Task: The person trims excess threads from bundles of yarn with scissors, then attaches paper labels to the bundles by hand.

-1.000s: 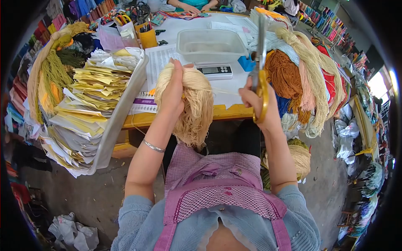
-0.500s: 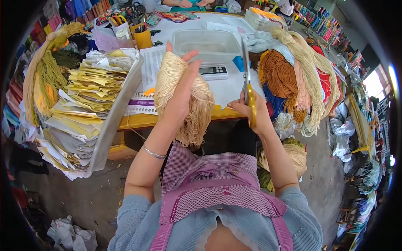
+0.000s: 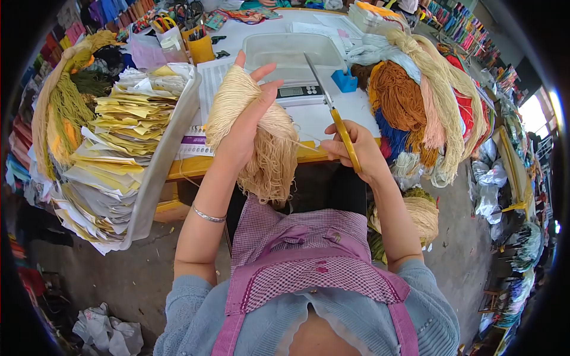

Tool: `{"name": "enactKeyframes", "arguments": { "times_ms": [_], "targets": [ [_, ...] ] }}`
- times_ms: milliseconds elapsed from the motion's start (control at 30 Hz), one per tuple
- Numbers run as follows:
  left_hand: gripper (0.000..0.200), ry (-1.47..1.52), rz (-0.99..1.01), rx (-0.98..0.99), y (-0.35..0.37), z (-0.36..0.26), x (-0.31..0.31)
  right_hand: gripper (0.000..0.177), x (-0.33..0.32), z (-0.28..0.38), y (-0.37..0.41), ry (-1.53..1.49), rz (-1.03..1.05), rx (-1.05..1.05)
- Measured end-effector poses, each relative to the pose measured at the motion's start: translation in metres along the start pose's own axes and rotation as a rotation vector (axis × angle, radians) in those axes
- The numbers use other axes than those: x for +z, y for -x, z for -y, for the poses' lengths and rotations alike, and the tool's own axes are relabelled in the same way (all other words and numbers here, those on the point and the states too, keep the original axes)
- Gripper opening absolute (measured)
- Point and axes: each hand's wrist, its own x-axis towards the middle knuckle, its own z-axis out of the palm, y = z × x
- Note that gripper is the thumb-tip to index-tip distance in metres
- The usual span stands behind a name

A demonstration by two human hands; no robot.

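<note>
Racks of coloured yarn (image 3: 460,44) fill the back of the room, and my table (image 3: 356,127) isn't much calmer. Big bin (image 3: 172,139) of paper envelopes (image 3: 133,113) on the left, fat yarn heap (image 3: 401,98) on the right, so elbows in, folks. Between them, by the near edge, hangs the cream hank (image 3: 270,157): my left hand (image 3: 240,136) has it, fingers spread wide, though I can't tell if it loops round the palm. Spread fingers are good, stops the strands bunching. Beyond it sit a plastic tub (image 3: 332,65) and a scale (image 3: 294,92), both kinda in the way of the scissors (image 3: 341,133) hooked in my right hand (image 3: 365,151), so mind the points. Small blue thing (image 3: 344,81) beside the tub, no clue. Last, one thin strand (image 3: 309,147) runs towards my pinched right fingertips; gentle, even tension beats yanking imo.
</note>
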Motion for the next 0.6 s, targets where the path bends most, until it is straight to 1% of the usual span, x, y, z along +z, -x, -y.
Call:
{"name": "enactKeyframes", "arguments": {
  "times_ms": [33,67,100,133,167,200,233,300,333,400,433,467,533,567,600],
  "targets": [
    [0.078,-0.026,0.005,0.007,0.000,0.000,0.000,0.034,-0.001,-0.002,-0.002,-0.001,-0.002,0.000],
    [0.078,-0.026,0.006,0.005,0.001,0.001,0.000,0.034,-0.002,-0.003,-0.003,-0.018,-0.021,-0.051],
    [0.081,-0.012,-0.006,-0.006,0.001,0.001,0.000,0.034,-0.002,-0.005,-0.006,-0.034,-0.039,-0.103],
    [0.083,0.002,-0.019,-0.017,0.002,0.002,0.000,0.034,-0.003,-0.008,-0.009,-0.035,-0.040,-0.102],
    [0.083,0.002,-0.019,-0.018,0.004,0.003,0.001,0.034,-0.004,-0.013,-0.014,-0.026,-0.092,-0.170],
    [0.083,-0.035,0.012,-0.028,0.006,0.004,0.002,0.035,-0.005,-0.018,-0.018,-0.019,-0.146,-0.239],
    [0.083,-0.071,0.044,-0.038,0.008,0.005,0.004,0.035,-0.009,-0.024,-0.024,-0.019,-0.149,-0.240],
    [0.083,-0.071,0.047,-0.049,0.011,0.005,0.009,0.037,-0.015,-0.035,-0.032,0.481,-0.291,-0.443],
    [0.083,-0.072,0.046,-0.058,0.012,0.005,0.010,0.037,-0.013,-0.032,-0.029,0.482,-0.291,-0.441],
    [0.084,-0.088,0.057,-0.059,0.013,0.008,0.010,0.043,-0.003,-0.025,-0.022,0.662,-0.397,-0.364],
    [0.084,-0.106,0.068,-0.057,0.013,0.010,0.010,0.039,0.000,-0.025,-0.021,0.738,-0.479,-0.412],
    [0.084,-0.102,0.068,-0.058,0.015,0.012,0.010,0.039,0.003,-0.023,-0.021,0.741,-0.481,-0.409],
    [0.083,-0.175,0.116,-0.030,0.018,0.016,0.011,0.034,0.004,-0.017,-0.020,0.723,-0.523,-0.470],
    [0.083,-0.172,0.122,-0.032,0.018,0.019,0.011,0.029,-0.001,-0.026,-0.029,0.723,-0.548,-0.561],
    [0.081,-0.212,0.094,-0.022,0.019,0.022,0.009,0.029,-0.005,-0.027,-0.027,0.723,-0.552,-0.558]
  ]
}}
